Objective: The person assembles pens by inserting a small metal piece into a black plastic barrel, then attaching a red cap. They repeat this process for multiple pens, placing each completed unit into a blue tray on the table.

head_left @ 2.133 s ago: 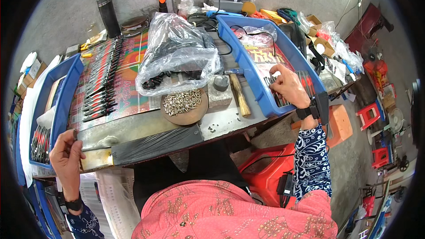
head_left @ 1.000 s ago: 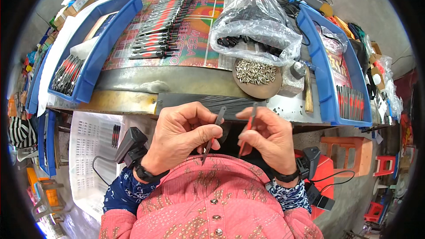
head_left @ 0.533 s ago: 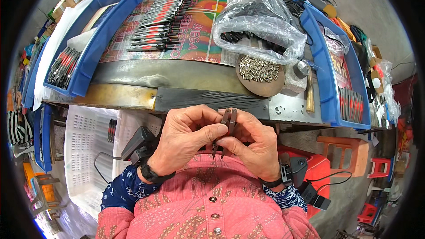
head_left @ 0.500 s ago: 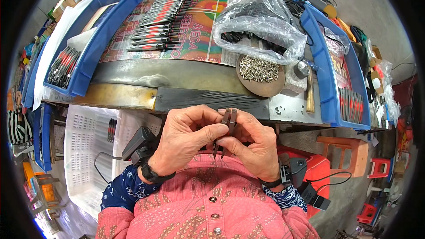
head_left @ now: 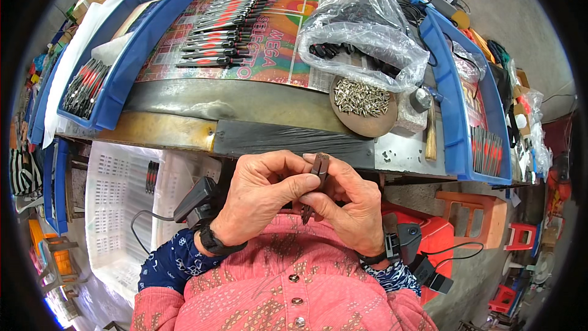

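Close together in front of my chest, both hands pinch narrow dark metal pieces [head_left: 319, 167] that stand upright with their thin ends down. My left hand [head_left: 260, 193] grips them from the left, thumb across the front. From the other side, my right hand [head_left: 349, 205] has thumb and fingers closed on the same pieces. They look like two strips lying against each other, but my fingers hide the middle. Beyond my hands is the dark front edge of the workbench [head_left: 294, 141]. A round dish [head_left: 367, 125] on it holds many small silvery metal pins [head_left: 361, 97].
Red-and-black handled tools [head_left: 226, 27] lie in a row on the bench. A clear plastic bag [head_left: 367, 30] of dark parts sits right of them. Blue bins [head_left: 113, 110] [head_left: 459, 159] flank the bench. A hammer [head_left: 430, 129] rests by a block; a white basket [head_left: 116, 208] stands lower left.
The two dark strips, spread apart at their top and lower ends before, now lie together as one narrow stack. Both hands keep their grip in nearly the same place.
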